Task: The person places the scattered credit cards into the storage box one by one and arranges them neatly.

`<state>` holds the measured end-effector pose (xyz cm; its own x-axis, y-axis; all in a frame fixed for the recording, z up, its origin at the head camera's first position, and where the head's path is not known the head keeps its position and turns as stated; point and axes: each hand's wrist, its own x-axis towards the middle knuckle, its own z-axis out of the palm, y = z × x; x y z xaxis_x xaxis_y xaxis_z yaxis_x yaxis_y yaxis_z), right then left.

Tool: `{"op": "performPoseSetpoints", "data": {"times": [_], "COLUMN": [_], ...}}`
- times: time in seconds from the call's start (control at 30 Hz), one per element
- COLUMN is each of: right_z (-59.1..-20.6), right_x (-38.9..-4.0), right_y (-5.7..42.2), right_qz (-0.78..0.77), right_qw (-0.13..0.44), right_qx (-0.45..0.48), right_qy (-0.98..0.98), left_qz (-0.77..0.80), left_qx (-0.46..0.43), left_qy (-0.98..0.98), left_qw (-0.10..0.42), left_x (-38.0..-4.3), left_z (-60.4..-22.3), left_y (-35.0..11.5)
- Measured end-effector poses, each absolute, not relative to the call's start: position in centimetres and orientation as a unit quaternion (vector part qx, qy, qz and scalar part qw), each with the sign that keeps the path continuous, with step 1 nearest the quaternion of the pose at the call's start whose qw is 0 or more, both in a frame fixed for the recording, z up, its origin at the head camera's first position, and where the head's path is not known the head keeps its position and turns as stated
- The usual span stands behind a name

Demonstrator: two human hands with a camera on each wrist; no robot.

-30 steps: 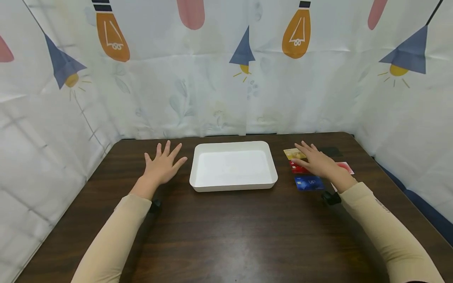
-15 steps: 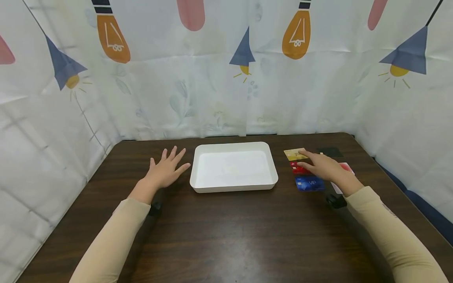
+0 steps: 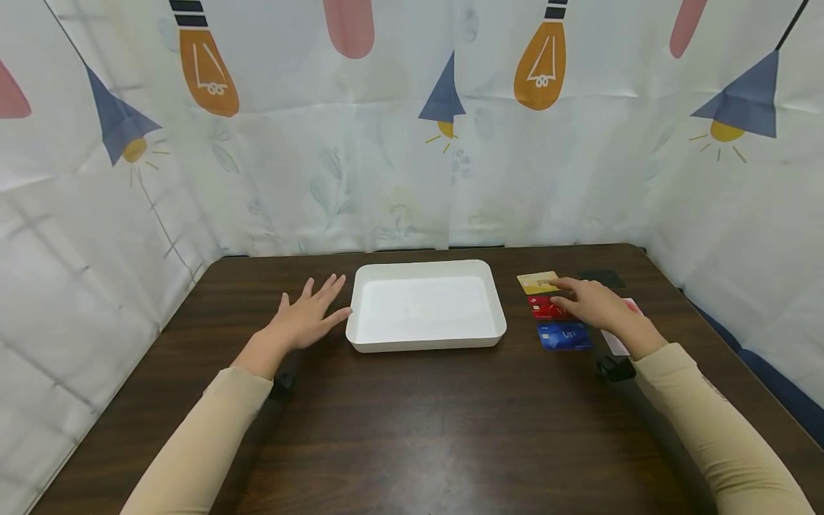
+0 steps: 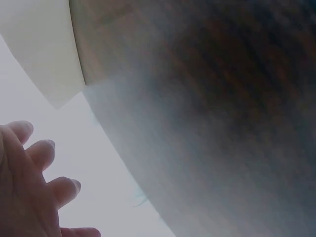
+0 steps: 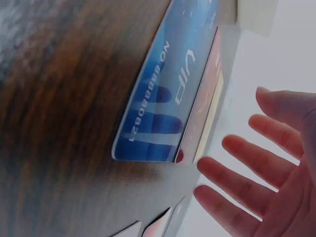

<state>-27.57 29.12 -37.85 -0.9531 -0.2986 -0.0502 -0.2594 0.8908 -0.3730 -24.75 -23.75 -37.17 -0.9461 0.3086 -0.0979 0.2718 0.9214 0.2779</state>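
Observation:
My left hand (image 3: pixel 299 323) is spread over the table beside a white rectangular tray (image 3: pixel 425 344), thumb tip right at the tray's left rim. Its fingers (image 4: pixel 64 190) show apart in the left wrist view, holding nothing. On the right, my right hand (image 3: pixel 597 306) hovers over several flat cards, fingers extended, nothing in its grasp. Its fingertips overlap a gold card (image 3: pixel 533 282) and a red card (image 3: pixel 539 307) in the head view. Nearer me lies a blue VIP card (image 3: pixel 563 335), which mirrors the fingers (image 5: pixel 237 182) in the right wrist view.
A black card (image 3: pixel 606 277) lies beyond the right hand, and a pale card (image 3: pixel 614 345) is partly hidden beneath the wrist. The dark wooden table (image 3: pixel 412 429) ends at a patterned white curtain (image 3: pixel 277 157) behind and at both sides.
My left hand has shifted right and a little nearer me, up to the tray's edge. The right hand has drawn slightly back and right, uncovering more of the gold and red cards.

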Motion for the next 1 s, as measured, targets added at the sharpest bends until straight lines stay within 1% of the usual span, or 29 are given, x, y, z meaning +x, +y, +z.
{"op": "performPoseSetpoints", "data": {"times": [0.17, 0.33, 0.5, 0.67, 1.0], "right_z": [-37.7, -37.7, -37.9, -38.0, -37.8], "right_x": [-27.5, -27.7, -27.9, -28.1, -28.7], "right_y": [29.7, 30.3, 30.8, 31.2, 31.7], "right_qz": [-0.234, -0.27, -0.292, -0.29, -0.293], "right_qw": [0.055, 0.058, 0.083, 0.092, 0.143], "right_qx": [-0.149, -0.148, -0.136, -0.131, -0.129], "right_qy": [0.959, 0.95, 0.943, 0.943, 0.936], "left_qz": [0.14, 0.14, 0.134, 0.133, 0.125], "left_qx": [0.155, 0.163, 0.17, 0.18, 0.192], "left_qy": [0.975, 0.973, 0.973, 0.97, 0.966], "left_qw": [0.08, 0.079, 0.085, 0.095, 0.12], "left_x": [-24.3, -24.0, -23.7, -23.3, -23.1], "left_z": [-37.4, -37.5, -37.7, -37.7, -37.5], "left_y": [-23.7, -23.3, -23.0, -22.7, -22.4]}}
